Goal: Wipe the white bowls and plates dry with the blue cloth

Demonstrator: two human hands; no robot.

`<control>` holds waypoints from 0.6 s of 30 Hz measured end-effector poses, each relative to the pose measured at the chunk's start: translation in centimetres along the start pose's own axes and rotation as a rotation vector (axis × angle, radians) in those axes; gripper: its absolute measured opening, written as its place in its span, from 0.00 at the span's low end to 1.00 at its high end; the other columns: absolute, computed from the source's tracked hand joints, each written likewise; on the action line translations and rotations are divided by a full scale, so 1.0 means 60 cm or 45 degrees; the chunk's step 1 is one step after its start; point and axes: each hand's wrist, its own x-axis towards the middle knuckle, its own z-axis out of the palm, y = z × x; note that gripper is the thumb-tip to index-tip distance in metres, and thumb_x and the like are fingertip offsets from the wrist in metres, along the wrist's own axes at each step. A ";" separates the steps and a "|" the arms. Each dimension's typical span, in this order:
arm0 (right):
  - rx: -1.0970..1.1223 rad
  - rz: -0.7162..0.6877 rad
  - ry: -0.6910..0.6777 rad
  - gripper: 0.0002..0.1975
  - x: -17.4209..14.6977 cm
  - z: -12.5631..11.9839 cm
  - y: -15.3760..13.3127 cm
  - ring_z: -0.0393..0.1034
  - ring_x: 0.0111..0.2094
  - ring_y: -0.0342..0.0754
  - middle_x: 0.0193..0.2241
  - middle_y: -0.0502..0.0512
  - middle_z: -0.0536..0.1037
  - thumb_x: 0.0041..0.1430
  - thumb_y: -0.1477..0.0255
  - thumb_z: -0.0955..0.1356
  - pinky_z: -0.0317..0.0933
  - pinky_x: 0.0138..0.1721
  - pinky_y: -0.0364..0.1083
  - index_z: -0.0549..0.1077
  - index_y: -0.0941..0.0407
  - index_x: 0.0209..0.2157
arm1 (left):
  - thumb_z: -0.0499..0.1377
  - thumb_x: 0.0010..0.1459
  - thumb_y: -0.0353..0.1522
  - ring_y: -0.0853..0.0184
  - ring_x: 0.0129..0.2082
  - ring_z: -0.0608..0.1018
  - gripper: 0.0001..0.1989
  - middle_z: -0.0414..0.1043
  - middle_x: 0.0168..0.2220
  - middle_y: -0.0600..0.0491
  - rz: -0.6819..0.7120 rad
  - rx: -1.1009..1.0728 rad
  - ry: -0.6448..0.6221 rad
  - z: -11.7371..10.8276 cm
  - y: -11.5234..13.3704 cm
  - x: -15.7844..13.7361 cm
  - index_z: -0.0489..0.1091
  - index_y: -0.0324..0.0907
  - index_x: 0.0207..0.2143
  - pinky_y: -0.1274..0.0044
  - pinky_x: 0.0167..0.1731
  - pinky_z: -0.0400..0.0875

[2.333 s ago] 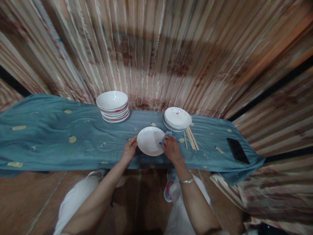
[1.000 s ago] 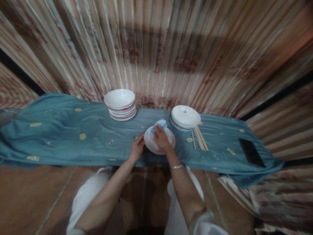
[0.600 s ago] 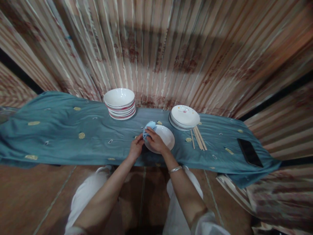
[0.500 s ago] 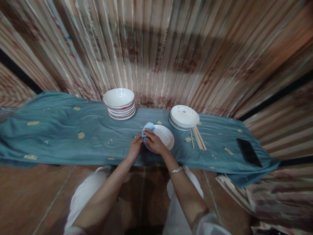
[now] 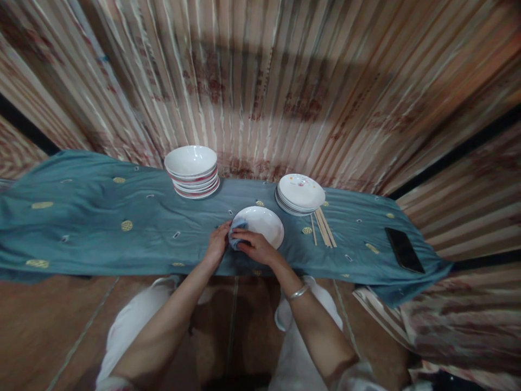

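A shallow white bowl rests on the cloth-covered table in front of me. At its left rim, my left hand is closed on the edge, with some fingers hidden. My right hand reaches over the near side of the bowl and grips a crumpled blue cloth. The cloth presses against the left inner side and rim of the bowl, close to my left fingers.
A stack of white bowls with red bands stands at the back left. To the right are stacked plates, several wooden chopsticks and a black phone. A pleated curtain hangs behind the green tablecloth.
My right hand has moved the blue cloth down and slightly inward along the bowl's left side. My left hand stays near the left rim. The whole view has shifted slightly.
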 end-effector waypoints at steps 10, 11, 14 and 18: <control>-0.043 0.073 -0.081 0.21 -0.062 -0.034 -0.025 0.73 0.55 0.50 0.51 0.55 0.80 0.55 0.82 0.66 0.62 0.60 0.50 0.80 0.54 0.48 | 0.70 0.36 0.41 0.59 0.40 0.79 0.25 0.81 0.39 0.46 -0.195 -0.183 -0.101 0.007 0.009 -0.002 0.76 0.41 0.39 0.68 0.46 0.70; -0.080 0.083 -0.083 0.21 -0.070 -0.040 -0.026 0.73 0.54 0.50 0.50 0.55 0.80 0.54 0.83 0.66 0.63 0.59 0.50 0.80 0.54 0.47 | 0.70 0.37 0.42 0.59 0.41 0.79 0.26 0.81 0.39 0.46 -0.189 -0.176 -0.106 0.007 0.010 -0.003 0.76 0.40 0.40 0.68 0.45 0.70; -0.223 0.119 -0.052 0.21 -0.095 -0.054 -0.023 0.74 0.54 0.51 0.49 0.56 0.81 0.54 0.84 0.65 0.63 0.58 0.51 0.80 0.55 0.46 | 0.71 0.37 0.43 0.58 0.42 0.79 0.28 0.81 0.39 0.46 -0.184 -0.167 -0.119 0.007 0.013 -0.004 0.76 0.40 0.41 0.68 0.46 0.70; -0.366 0.149 0.034 0.21 -0.122 -0.069 -0.009 0.73 0.54 0.51 0.49 0.59 0.81 0.51 0.86 0.65 0.63 0.58 0.53 0.81 0.56 0.43 | 0.72 0.36 0.42 0.57 0.44 0.79 0.29 0.81 0.40 0.45 -0.199 -0.215 -0.111 0.008 0.016 -0.007 0.75 0.39 0.41 0.69 0.48 0.69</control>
